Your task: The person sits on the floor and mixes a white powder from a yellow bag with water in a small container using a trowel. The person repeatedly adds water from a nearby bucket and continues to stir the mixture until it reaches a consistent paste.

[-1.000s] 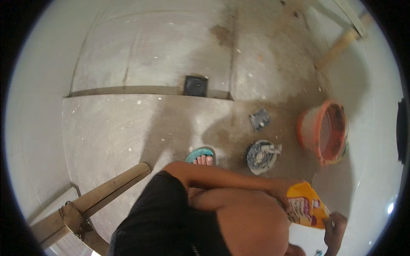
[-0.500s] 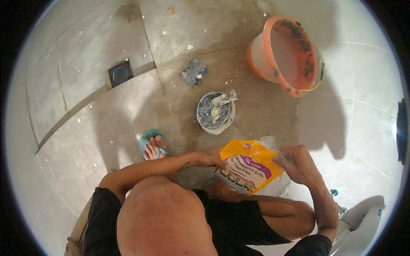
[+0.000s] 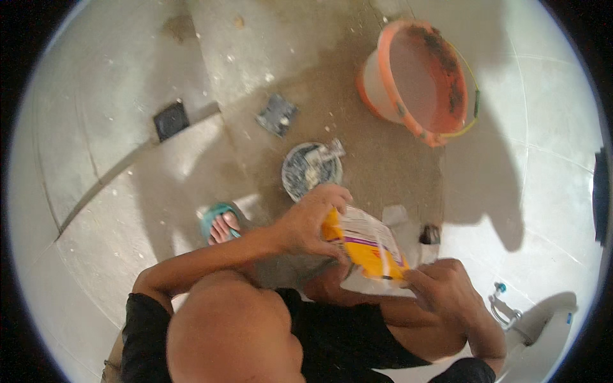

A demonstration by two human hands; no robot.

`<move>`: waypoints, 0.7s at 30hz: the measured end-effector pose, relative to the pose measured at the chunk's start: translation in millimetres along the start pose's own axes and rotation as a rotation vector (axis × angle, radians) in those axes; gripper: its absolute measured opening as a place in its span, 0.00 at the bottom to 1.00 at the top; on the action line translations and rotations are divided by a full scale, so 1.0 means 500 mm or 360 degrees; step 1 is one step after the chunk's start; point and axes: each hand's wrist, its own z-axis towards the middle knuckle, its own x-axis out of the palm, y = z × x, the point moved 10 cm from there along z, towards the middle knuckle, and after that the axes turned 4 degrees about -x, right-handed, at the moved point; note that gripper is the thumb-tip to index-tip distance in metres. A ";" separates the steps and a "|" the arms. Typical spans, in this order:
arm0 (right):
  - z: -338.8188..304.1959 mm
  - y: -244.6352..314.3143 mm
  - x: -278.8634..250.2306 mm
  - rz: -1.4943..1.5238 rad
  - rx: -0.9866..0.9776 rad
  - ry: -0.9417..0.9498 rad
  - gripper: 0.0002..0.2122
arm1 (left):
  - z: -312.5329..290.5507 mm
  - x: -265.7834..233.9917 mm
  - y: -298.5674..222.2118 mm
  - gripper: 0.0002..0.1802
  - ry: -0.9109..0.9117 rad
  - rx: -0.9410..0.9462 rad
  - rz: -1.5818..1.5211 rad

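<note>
A yellow and purple plastic grout bag [image 3: 367, 246] is stretched between my two hands in front of my knees, tilted so that a pale printed panel faces up. My left hand [image 3: 313, 220] grips its left end, with the thumb underneath and the fingers over the top. At the lower right corner, my right hand [image 3: 440, 287] pinches the bag. Just beyond my left hand is a round mixing bowl [image 3: 295, 175] smeared with dark and pale paste. A paste-coated scraper [image 3: 330, 150] lies across its rim.
An orange bucket [image 3: 381, 83] of cloudy water stands at the far right. A grey square plate [image 3: 278, 115] and a black square piece [image 3: 171, 121] lie on the stained floor [image 3: 249, 51]. A small dark object [image 3: 430, 235] is near the right wall tiles. My foot wears a teal flip-flop [image 3: 207, 225].
The bag has turned over from its front, showing another printed side. My left hand has risen toward the bowl, and my right hand has lowered. The small dark object has come into sight.
</note>
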 end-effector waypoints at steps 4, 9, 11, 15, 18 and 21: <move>-0.043 -0.022 -0.038 -0.0072 0.0180 -0.0181 0.09 | 0.061 0.040 -0.123 0.24 0.0301 0.0285 0.0680; -0.071 -0.048 -0.055 -0.0311 0.0489 -0.0279 0.06 | 0.150 0.123 -0.115 0.23 0.0473 -0.0002 0.1012; -0.078 -0.060 -0.061 -0.0303 0.0575 -0.0376 0.06 | 0.172 0.149 -0.097 0.24 0.0516 -0.0147 0.1101; -0.086 -0.085 -0.035 -0.0017 0.0557 -0.0246 0.14 | 0.182 0.185 -0.045 0.22 0.0715 -0.0398 0.1209; -0.104 -0.091 -0.057 0.0017 0.0551 -0.0453 0.15 | 0.168 0.212 -0.021 0.21 0.0806 -0.0382 0.1262; -0.102 -0.087 -0.040 0.0110 0.0458 -0.0360 0.15 | 0.171 0.198 -0.002 0.20 0.0507 -0.0510 0.1067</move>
